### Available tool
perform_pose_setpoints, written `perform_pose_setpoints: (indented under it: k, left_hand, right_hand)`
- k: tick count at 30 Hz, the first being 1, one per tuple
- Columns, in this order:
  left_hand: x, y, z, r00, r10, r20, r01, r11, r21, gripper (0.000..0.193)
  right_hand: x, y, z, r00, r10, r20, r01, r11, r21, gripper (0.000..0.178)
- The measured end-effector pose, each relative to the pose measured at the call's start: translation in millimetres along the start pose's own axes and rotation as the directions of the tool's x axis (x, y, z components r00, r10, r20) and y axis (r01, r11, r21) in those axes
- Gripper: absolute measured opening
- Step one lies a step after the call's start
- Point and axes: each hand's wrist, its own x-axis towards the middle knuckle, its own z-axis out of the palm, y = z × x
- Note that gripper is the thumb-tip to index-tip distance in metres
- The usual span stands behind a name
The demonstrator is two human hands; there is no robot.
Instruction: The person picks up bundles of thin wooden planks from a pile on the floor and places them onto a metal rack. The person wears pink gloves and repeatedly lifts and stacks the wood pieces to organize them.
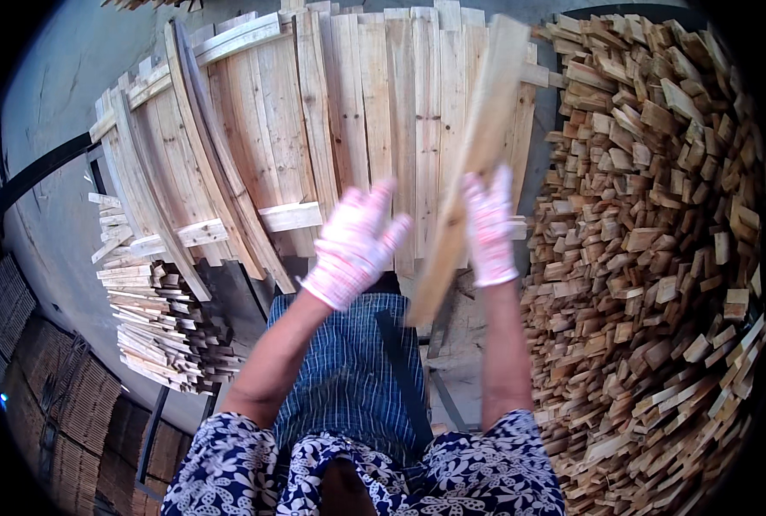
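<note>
Here, the left hand (354,247) spreads; the right hand (490,230) borders a blurred plank (471,155), grip unclear; boards (427,103) show knotted grain.

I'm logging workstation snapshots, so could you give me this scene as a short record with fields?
Left hand: gloved, fingers spread, holding nothing visible, over the near edge of the boards
Right hand: gloved, at the right edge of a blurred board; grip unclear
Blurred board: slanted, its far end toward the right
Row of boards: side by side, in front of the person
Right side: large wood pile
Left side: smaller wood stack
Clothing: blue checked apron, floral sleeves
</note>
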Motion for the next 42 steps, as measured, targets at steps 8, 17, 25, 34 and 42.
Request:
perform_pose_setpoints:
  k: [8,17,25,34,42]
  left_hand:
    - [62.0,-82.6,20.8,0.911,-0.266,-0.317,0.307,0.948,0.086,0.082]
    - [51.4,-4.9,64.5,0.922,0.052,-0.384,-0.140,0.969,-0.205,0.080]
    - [93.9,106.2,142.3,0.970,0.164,-0.180,-0.208,0.941,-0.266,0.066]
    - [-50.4,-22.7,12.7,0.987,0.117,-0.115,-0.142,0.959,-0.245,0.052]
    - [-157.3,-110.0,-32.8,0.918,-0.319,-0.233,0.118,0.784,-0.610,0.048]
  right_hand:
    - [142.5,28.8,-8.6,0.999,0.033,-0.034,-0.043,0.929,-0.368,0.059]
    - [142.2,45.4,-11.1,0.997,0.071,0.004,-0.064,0.912,-0.406,0.064]
    - [94.3,12.6,-63.4,0.975,0.087,0.205,-0.145,0.947,0.286,0.057]
    - [195.6,177.6,-77.4,0.859,-0.460,0.227,0.028,-0.400,-0.916,0.038]
    - [202.6,98.5,-89.2,0.998,0.042,0.044,0.004,0.689,-0.725,0.063]
